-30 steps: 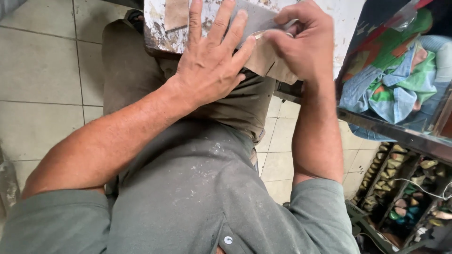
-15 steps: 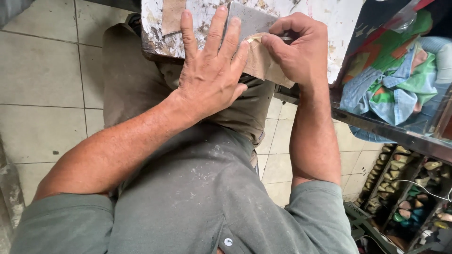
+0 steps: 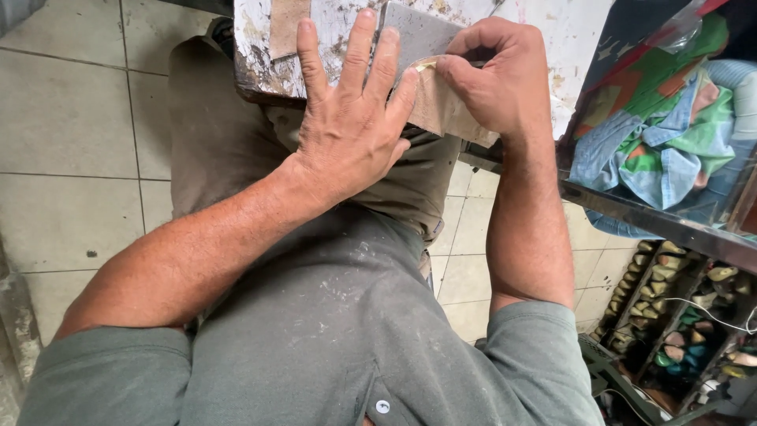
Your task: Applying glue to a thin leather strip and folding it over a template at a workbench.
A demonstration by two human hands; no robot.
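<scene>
Near the top centre of the frame, the left hand (image 3: 351, 130) lies flat with its 4 fingers spread, palm down, pressing on a tan piece of material (image 3: 441, 110) that rests on the worn white work board (image 3: 264, 47). The fingertips reach onto a grey rectangular plate (image 3: 422, 31) lying on the board just above the tan piece. This hand grips nothing; it only holds the piece down.

Just to the right, in the upper centre-right, the right hand (image 3: 493, 79) is curled tight around a slim tool (image 3: 430, 65) (only a short yellowish tip shows past the thumb and forefinger, so its kind cannot be told). That tip touches the upper edge of the tan piece, right beside the left index finger.

The board sits across the person's lap, over olive trousers (image 3: 213, 142) at the upper left-centre. A tiled floor (image 3: 71, 134) fills the left side. At the upper right, a bin holds crumpled coloured cloths (image 3: 662, 134), and at the lower right, racks hold rows of shoe lasts (image 3: 670, 315).
</scene>
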